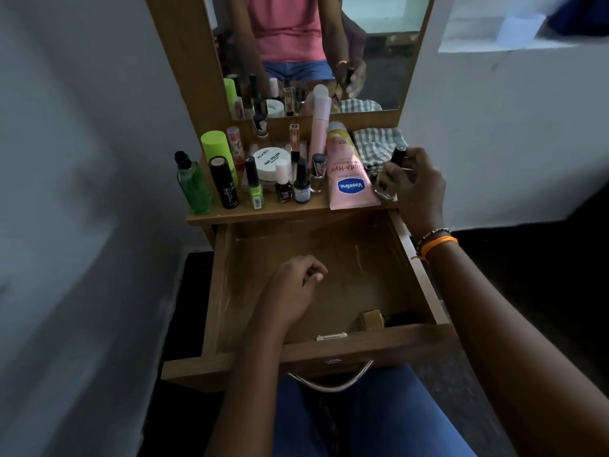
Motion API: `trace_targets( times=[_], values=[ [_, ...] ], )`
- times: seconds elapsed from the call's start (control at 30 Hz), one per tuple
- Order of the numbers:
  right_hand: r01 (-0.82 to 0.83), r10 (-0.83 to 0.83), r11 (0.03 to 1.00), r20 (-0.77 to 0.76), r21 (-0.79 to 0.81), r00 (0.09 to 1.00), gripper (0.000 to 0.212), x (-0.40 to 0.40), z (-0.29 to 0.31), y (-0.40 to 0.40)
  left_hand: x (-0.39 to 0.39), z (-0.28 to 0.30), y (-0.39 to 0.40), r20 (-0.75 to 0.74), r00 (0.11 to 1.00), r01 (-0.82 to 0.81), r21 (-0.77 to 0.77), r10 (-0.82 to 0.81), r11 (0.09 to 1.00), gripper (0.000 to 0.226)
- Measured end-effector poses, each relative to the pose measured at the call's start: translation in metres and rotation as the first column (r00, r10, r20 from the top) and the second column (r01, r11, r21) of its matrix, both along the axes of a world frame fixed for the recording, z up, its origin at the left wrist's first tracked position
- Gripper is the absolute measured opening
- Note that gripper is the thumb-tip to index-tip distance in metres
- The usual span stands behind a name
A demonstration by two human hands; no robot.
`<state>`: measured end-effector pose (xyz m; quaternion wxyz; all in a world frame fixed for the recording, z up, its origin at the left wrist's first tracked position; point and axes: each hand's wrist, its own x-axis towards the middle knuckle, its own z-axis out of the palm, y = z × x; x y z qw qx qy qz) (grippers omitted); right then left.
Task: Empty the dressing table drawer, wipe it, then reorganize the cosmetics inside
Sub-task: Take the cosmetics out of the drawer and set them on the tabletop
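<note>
Head view: our right hand grips a dark-capped nail polish bottle at the tabletop edge, beside the Vaseline tube; our left hand hovers loosely curled, holding nothing, over the open drawer; cosmetics stand on the tabletop.

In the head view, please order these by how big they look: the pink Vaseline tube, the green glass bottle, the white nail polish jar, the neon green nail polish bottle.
1. Vaseline tube
2. green glass bottle
3 and 4. white nail polish jar and neon green nail polish bottle: the jar is wider, the bottle taller, so I leave them unranked.
</note>
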<state>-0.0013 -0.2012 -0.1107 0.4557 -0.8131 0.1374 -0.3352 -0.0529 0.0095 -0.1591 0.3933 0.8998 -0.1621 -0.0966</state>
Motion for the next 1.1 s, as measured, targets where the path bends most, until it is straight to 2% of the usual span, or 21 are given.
trace_targets(
  times=[0.13, 0.23, 0.33, 0.43, 0.5, 0.53, 0.57, 0.63, 0.67, 0.7, 0.73, 0.9, 1.0, 1.1],
  values=[
    [-0.024, 0.023, 0.999, -0.025, -0.022, 0.999, 0.027, 0.005, -0.001, 0.002, 0.001, 0.002, -0.001, -0.016, 1.0, -0.003, -0.01, 0.002, 1.0, 0.016],
    [-0.104, 0.101, 0.994, -0.071, -0.029, 0.992, 0.034, 0.0, 0.002, -0.001, 0.001, 0.002, -0.002, -0.037, 0.999, -0.019, -0.018, 0.018, 1.0, 0.016],
    [-0.119, 0.107, 0.983, -0.089, -0.139, 0.99, 0.044, -0.017, 0.007, -0.005, 0.002, 0.001, -0.002, -0.057, 0.998, -0.025, -0.018, 0.024, 1.0, 0.016],
    [-0.025, 0.026, 0.96, -0.001, -0.278, 1.0, 0.023, -0.044, 0.006, -0.006, 0.003, -0.001, -0.001, -0.067, 0.997, -0.033, -0.032, 0.031, 0.999, 0.015],
    [-0.168, 0.147, 0.926, -0.084, -0.338, 0.985, 0.007, -0.062, 0.004, -0.003, 0.004, -0.001, 0.0, -0.067, 0.997, -0.038, -0.042, 0.036, 0.998, 0.015],
    [-0.312, 0.249, 0.883, -0.216, -0.35, 0.944, 0.007, -0.069, 0.004, 0.001, 0.004, -0.001, -0.001, -0.067, 0.997, -0.041, -0.041, 0.038, 0.998, 0.015],
    [-0.483, 0.337, 0.808, -0.409, -0.338, 0.848, 0.009, -0.075, 0.002, 0.005, 0.004, 0.0, -0.001, -0.066, 0.997, -0.043, -0.035, 0.041, 0.998, 0.016],
    [-0.772, 0.346, 0.589, -0.788, -0.241, 0.509, 0.015, -0.081, -0.006, 0.012, 0.003, 0.001, -0.001, -0.066, 0.997, -0.04, -0.026, 0.038, 0.999, 0.016],
    [-0.838, 0.288, 0.522, -0.891, -0.16, 0.35, 0.019, -0.082, -0.012, 0.015, 0.003, 0.001, -0.001, -0.065, 0.997, -0.037, -0.025, 0.036, 0.999, 0.016],
    [-0.858, 0.247, 0.507, -0.939, -0.086, 0.239, 0.023, -0.083, -0.017, 0.017, 0.002, 0.001, -0.001, -0.066, 0.997, -0.036, -0.024, 0.035, 0.999, 0.016],
    [-0.852, 0.227, 0.522, -0.955, -0.045, 0.19, 0.027, -0.083, -0.02, 0.019, 0.002, 0.001, 0.0, -0.067, 0.997, -0.037, -0.021, 0.035, 0.999, 0.016],
    [-0.781, 0.104, 0.616, -0.972, -0.103, 0.21, 0.025, -0.081, -0.033, 0.025, 0.002, 0.001, -0.001, -0.071, 0.997, -0.017, 0.03, 0.019, 0.999, 0.018],
    [-0.789, 0.024, 0.595, -0.978, -0.153, 0.208, 0.024, -0.084, -0.036, 0.029, 0.001, 0.0, -0.001, -0.073, 0.997, -0.014, 0.046, 0.017, 0.999, 0.017],
    [-0.818, 0.055, 0.563, -0.983, -0.115, 0.176, 0.017, -0.083, -0.037, 0.031, 0.0, 0.0, -0.001, -0.074, 0.997, -0.018, 0.049, 0.022, 0.999, 0.016]
  ],
)
